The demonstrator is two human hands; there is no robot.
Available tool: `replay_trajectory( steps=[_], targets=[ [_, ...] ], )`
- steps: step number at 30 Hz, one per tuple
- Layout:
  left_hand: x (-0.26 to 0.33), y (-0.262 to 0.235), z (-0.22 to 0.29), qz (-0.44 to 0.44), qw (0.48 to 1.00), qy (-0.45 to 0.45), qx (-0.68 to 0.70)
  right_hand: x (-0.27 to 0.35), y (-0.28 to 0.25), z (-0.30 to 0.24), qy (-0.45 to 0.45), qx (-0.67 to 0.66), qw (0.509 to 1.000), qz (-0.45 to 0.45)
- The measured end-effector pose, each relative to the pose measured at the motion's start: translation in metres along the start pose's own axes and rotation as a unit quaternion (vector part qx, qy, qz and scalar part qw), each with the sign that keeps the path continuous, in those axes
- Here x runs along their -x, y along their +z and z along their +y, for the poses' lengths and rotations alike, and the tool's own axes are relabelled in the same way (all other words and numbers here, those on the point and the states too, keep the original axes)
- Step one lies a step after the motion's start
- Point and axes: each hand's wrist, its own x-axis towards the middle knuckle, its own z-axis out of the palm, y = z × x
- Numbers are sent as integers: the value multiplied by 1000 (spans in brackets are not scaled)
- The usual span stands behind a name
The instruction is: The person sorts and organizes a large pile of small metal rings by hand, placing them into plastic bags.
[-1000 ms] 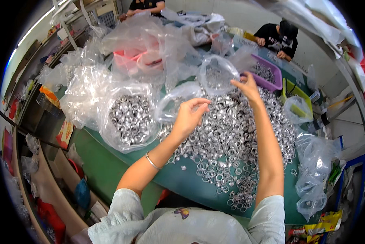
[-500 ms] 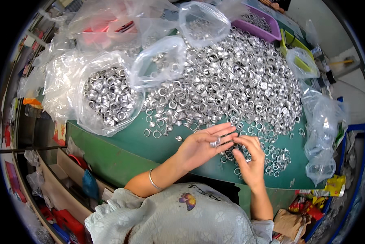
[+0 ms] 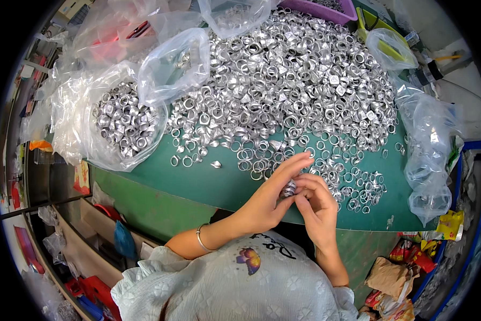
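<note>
My left hand [image 3: 267,200], with a bracelet [image 3: 200,235] on its wrist, is curled round a few silver metal rings [image 3: 289,188] between its thumb and fingers. From the right, my right hand [image 3: 319,206] meets it with bent fingers, its thumb and fingertips pinched at the same rings. Whether it grips one ring separately is hidden. Both hands hover over the front edge of the green tabletop [image 3: 197,184]. Beyond them spreads a large heap of silver rings [image 3: 304,80]. Nearer my right hand lies a looser group of plain rings [image 3: 366,187].
At the left stands a clear plastic bag [image 3: 157,139] partly filled with rings. Another open bag [image 3: 146,80] lies beside it. Purple [image 3: 331,13] and yellow-green baskets [image 3: 361,29] stand at the back. A crumpled plastic bag [image 3: 428,150] lines the right edge.
My left hand has gone from flat and spread to curled round the rings. My right hand has closed in, its fingers now at them. The whole view has shifted slightly.
</note>
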Motion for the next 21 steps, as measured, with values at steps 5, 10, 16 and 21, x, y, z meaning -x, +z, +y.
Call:
replay_trajectory(
  steps=[5, 10, 16, 21],
  targets=[
    [-1, 11, 1, 20, 993, 19, -112, 4, -11, 11, 58, -103, 992, -36],
    [0, 14, -2, 7, 994, 11, -108, 8, -14, 15, 80, -198, 976, -34],
    [4, 14, -5, 24, 997, 7, -72, 9, -18, 15, 94, -223, 970, -26],
    [5, 4, -1, -17, 987, -34, -155, 9, -19, 19, 94, -217, 972, -16]
  ],
)
